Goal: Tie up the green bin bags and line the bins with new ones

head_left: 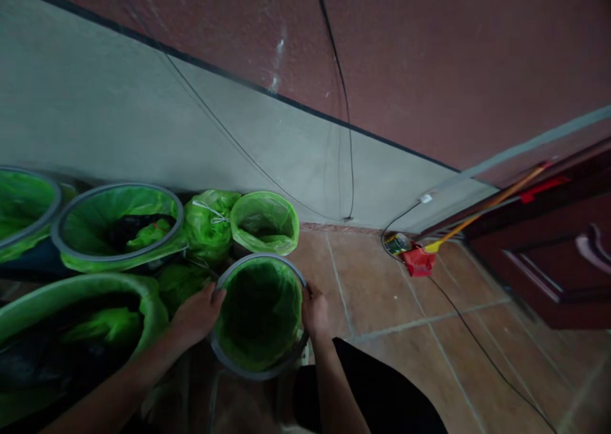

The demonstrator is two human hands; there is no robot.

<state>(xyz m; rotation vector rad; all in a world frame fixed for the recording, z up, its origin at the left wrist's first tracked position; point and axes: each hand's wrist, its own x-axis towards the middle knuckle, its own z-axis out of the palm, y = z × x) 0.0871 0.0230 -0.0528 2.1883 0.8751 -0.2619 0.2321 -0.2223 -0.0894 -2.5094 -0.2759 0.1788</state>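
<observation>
A small bin lined with a green bag stands on the tiled floor in front of me, a grey ring round its rim. My left hand grips the left side of that ring, fingers curled over the edge. On the right side of the rim my right hand is closed in the same way. The bag inside looks empty and dark at the bottom.
Several other green-lined bins and a tied green bag crowd the left along the wall. A red dustpan with a long handle leans at the right, near a dark wooden door. Cables cross the floor.
</observation>
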